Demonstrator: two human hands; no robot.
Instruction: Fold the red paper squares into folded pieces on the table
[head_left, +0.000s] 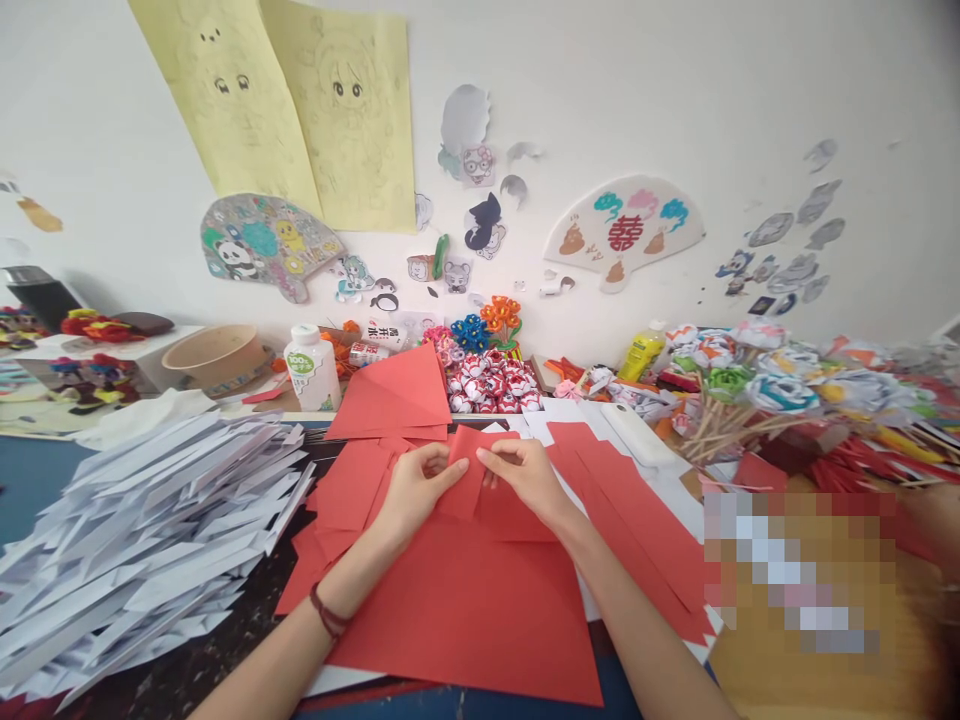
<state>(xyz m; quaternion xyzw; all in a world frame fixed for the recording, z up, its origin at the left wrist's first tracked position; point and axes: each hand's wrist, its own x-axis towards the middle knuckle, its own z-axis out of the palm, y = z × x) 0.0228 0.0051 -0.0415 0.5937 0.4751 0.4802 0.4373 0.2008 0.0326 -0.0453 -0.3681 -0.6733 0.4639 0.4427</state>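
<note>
A small piece of red paper (471, 478) is held up between both hands, above a large red sheet (480, 610). My left hand (422, 487) pinches its left side between thumb and fingers, and a dark red band circles that wrist. On the paper's right side, my right hand (523, 477) pinches it near the upper part, thumb toward me. The two thumb tips are close together but apart. More red sheets (352, 490) lie to the left of the hands, and long red strips (626, 510) rest on white paper to the right.
A big pile of folded white paper strips (165, 540) fills the left. Behind the hands stand a white bottle (311, 370) and a box of red-white paper flowers (495, 383). Paper flowers on sticks (784, 390) lie at the right. A blurred patch (802, 575) covers part of the lower right.
</note>
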